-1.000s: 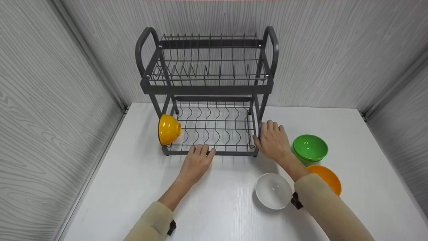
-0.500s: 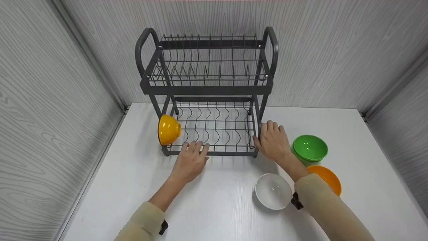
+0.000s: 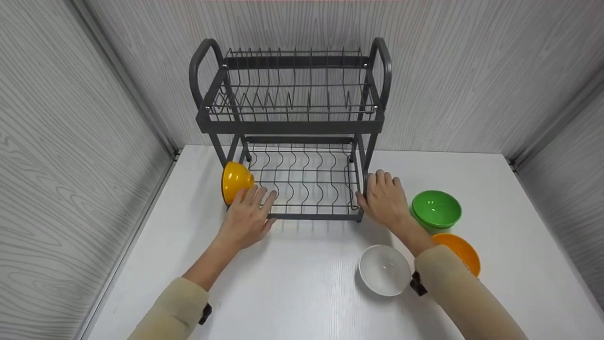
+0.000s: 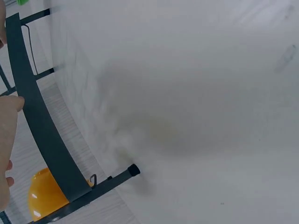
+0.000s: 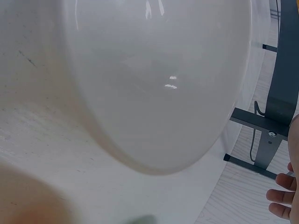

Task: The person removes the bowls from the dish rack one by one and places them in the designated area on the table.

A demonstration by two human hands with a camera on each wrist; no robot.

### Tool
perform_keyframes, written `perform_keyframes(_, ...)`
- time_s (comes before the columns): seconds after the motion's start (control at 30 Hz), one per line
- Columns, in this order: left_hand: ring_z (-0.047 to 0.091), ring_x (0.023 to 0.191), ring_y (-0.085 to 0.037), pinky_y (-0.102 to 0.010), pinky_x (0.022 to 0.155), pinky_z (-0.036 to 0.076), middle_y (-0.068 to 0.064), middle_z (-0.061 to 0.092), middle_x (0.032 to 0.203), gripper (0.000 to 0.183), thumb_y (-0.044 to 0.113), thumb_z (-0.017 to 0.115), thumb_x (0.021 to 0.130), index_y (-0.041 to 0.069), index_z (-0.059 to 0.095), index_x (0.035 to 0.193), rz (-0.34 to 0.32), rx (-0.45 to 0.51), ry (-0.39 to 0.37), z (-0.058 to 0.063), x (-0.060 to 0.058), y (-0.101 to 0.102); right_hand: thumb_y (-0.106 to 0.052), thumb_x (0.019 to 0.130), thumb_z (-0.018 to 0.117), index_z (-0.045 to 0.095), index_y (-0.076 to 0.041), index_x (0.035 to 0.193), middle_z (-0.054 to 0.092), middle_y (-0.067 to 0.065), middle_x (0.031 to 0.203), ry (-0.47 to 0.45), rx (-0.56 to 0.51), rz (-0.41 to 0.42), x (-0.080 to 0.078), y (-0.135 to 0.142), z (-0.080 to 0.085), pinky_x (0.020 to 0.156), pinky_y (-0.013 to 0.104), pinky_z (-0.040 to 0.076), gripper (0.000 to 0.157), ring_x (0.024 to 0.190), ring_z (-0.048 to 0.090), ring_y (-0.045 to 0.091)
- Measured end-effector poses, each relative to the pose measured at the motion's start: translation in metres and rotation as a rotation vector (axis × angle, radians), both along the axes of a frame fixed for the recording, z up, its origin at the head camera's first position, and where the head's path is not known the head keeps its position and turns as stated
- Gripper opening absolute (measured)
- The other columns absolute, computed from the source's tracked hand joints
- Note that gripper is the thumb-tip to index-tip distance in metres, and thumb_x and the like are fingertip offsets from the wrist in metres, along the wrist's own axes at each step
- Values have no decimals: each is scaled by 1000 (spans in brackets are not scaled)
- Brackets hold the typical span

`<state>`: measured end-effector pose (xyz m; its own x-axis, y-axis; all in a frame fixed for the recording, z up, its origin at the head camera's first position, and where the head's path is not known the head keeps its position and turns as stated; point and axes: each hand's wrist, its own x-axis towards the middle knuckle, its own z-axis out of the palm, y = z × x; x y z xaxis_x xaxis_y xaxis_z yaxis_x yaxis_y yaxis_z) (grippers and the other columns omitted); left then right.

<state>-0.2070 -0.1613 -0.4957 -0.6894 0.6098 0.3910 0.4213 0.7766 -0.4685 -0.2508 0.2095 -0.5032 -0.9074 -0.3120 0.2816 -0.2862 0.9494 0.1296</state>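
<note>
A two-tier dark dish rack (image 3: 290, 126) stands at the back of the white table. On its lower tier, at the left end, a yellow bowl (image 3: 236, 179) sits on its side, base to the right. My left hand (image 3: 245, 217) reaches over the front rail with loosely extended fingers close to that bowl; whether they touch it cannot be told. At the rack's right front post, my right hand (image 3: 387, 200) holds the frame, thumb in front and fingers along the outer side. A white bowl (image 3: 384, 271) stands upright near my right forearm.
Green stacked bowls (image 3: 436, 209) stand right of my right hand. An orange bowl (image 3: 460, 252) sits in front of them, partly hidden by the right sleeve. Grey wood-patterned panels (image 3: 472, 71) enclose the table at the back and sides.
My left hand has slid left along the front rail, from its middle to beside the yellow bowl. My right hand stays on the rack's post, and the bowls have not moved.
</note>
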Motion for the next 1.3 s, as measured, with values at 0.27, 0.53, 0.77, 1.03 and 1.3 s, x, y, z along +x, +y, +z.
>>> perform_keyframes(0.27,56,136,-35,-52,114,48,-16,58,147,71,55,67,95,11,53,149,-9,-82,-10,13,-9,-25,-47,105,51,53,4,110,56,20,100,-10,-10,-7,0,-1,0,83,50,53,51,94,58,38)
perform_keyframes(0.53,51,143,-37,-54,119,45,-20,52,155,74,52,68,97,7,49,152,37,-99,-67,23,-26,-38,-45,105,53,53,4,111,57,20,101,-3,-18,-18,0,-1,-1,83,49,53,49,94,58,38)
perform_keyframes(0.77,46,144,-38,-53,116,47,-20,49,156,79,50,73,93,7,45,153,104,-125,-59,24,-38,-47,-45,105,52,53,4,112,57,20,101,-5,-19,-21,0,-2,-2,83,49,52,49,94,58,38)
perform_keyframes(1.03,46,146,-41,-52,110,52,-22,46,157,84,46,77,92,5,39,155,139,-114,-124,18,-40,-49,-45,105,54,54,4,113,57,19,100,-4,-14,-17,0,-2,-1,82,49,52,49,94,58,38)
perform_keyframes(1.3,46,144,-41,-53,109,51,-25,45,156,83,42,79,92,3,41,154,155,-102,-144,17,-46,-46,-46,105,51,54,4,113,58,19,101,0,-7,-14,-1,0,-2,82,49,53,51,94,59,38)
